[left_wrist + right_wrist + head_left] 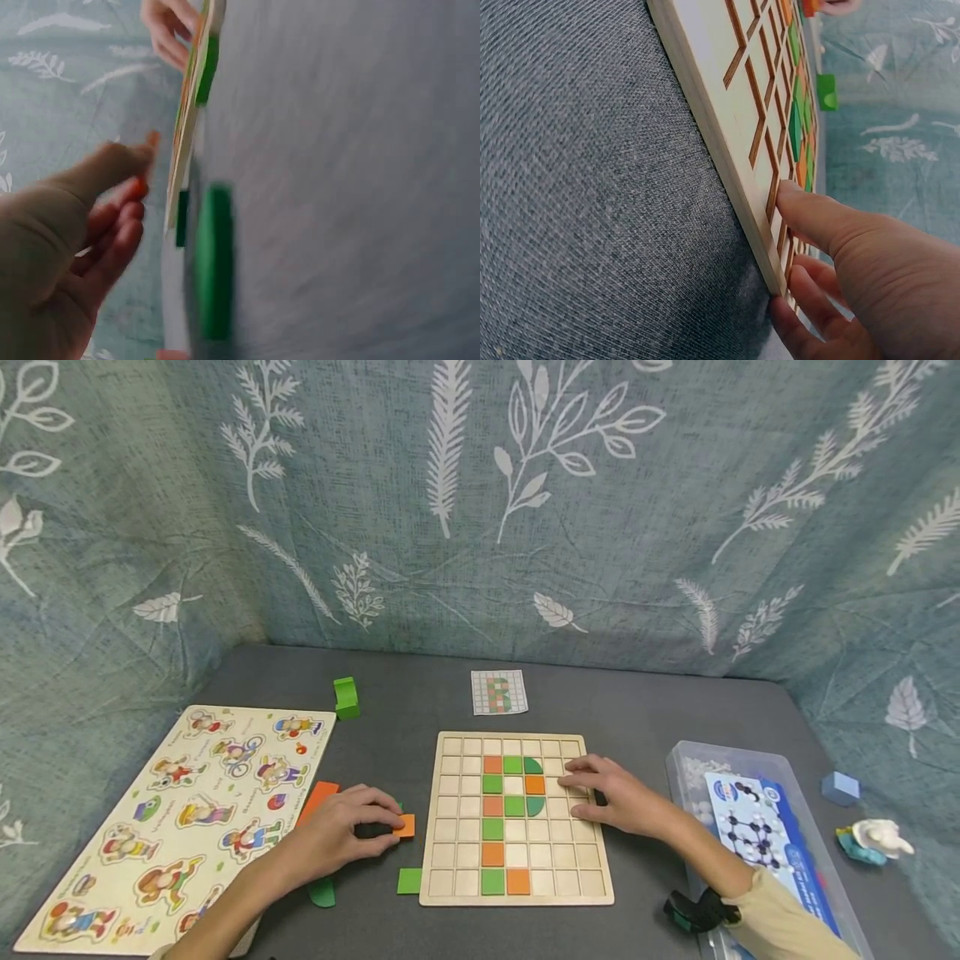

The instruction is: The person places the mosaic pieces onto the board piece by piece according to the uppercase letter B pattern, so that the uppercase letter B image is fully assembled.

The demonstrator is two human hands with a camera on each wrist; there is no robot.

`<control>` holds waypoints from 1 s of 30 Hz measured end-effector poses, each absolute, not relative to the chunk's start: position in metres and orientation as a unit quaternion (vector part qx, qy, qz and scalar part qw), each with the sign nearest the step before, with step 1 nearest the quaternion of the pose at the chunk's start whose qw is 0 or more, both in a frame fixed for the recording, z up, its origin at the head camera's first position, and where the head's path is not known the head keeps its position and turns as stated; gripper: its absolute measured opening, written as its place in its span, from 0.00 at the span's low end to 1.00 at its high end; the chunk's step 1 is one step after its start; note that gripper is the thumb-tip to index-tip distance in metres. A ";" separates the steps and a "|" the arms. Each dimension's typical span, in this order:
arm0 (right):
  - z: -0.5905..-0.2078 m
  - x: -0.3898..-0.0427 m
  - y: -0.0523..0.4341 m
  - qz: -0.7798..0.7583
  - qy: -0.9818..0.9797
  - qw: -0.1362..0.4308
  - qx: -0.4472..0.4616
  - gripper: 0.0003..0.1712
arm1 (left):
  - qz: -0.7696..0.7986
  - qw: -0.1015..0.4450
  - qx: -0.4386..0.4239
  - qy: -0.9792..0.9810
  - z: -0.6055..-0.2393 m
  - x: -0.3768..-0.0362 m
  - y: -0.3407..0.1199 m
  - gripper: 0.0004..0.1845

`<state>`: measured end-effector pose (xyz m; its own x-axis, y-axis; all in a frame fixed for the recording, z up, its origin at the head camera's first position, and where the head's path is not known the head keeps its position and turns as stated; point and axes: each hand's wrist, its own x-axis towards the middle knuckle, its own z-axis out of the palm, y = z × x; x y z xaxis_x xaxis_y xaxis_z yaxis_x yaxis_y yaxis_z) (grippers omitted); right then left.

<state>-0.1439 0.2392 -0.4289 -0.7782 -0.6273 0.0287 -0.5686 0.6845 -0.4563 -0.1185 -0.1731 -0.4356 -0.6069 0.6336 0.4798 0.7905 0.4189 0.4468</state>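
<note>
On grey table (645,710), leafy curtain (480,510) behind; left hand (337,835) pinches orange tile (405,825), right hand (611,793) flat on board (450,885); left-wrist view blurred.

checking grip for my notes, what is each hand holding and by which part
The left hand pinches an orange tile by its left edge; the right hand rests on the wooden grid board, holding nothing.

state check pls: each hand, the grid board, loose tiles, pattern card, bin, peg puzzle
left hand: fingers curled on an orange tile beside the board
right hand: fingers flat on the board's right side
grid board: flat on table, partly filled with orange and green tiles
green square tile: loose, left of board
pattern card: flat, behind board
plastic bin: open, no lid
peg puzzle: flat, pieces seated
</note>
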 end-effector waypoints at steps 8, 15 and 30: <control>-0.429 -0.143 0.240 -0.226 0.915 0.061 -0.329 0.24 | -0.313 0.069 -0.439 -0.839 -0.421 -0.131 -0.129 0.09; -0.428 -0.143 0.239 -0.228 0.912 0.054 -0.338 0.24 | -0.251 0.037 -0.503 -0.826 -0.420 -0.136 -0.074 0.05; -0.426 -0.142 0.239 -0.231 0.906 0.042 -0.352 0.23 | -0.177 0.014 -0.537 -0.824 -0.421 -0.139 -0.047 0.05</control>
